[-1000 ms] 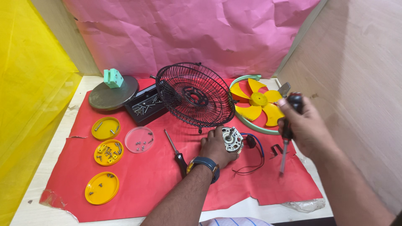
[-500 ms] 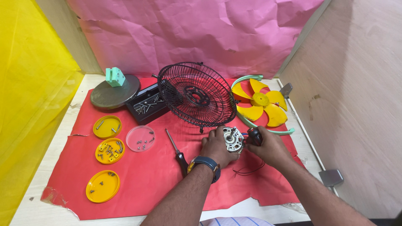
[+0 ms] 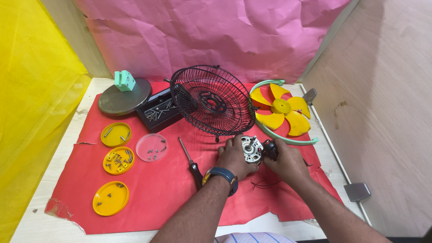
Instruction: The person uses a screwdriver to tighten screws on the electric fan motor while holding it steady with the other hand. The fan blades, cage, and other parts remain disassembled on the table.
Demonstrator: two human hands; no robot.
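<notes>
My left hand (image 3: 233, 158), with a blue watch on its wrist, grips a small silver fan motor (image 3: 252, 150) resting on the red mat (image 3: 157, 198). My right hand (image 3: 288, 164) holds a dark-handled screwdriver (image 3: 270, 149) pressed against the motor's right side; its tip is hidden. Thin black wires trail from the motor under my right wrist. The black wire fan grille (image 3: 211, 100) stands tilted just behind both hands.
A second screwdriver (image 3: 191, 163) lies left of my left hand. Yellow fan blades (image 3: 280, 108) and a green ring (image 3: 288, 137) sit back right. A black screw tray (image 3: 158, 111), a grey round base (image 3: 124, 96), three yellow lids (image 3: 119, 160) and a clear lid (image 3: 151, 147) lie to the left.
My right hand came down from the raised position on the right, bringing the screwdriver to the motor. My left hand stayed on the motor.
</notes>
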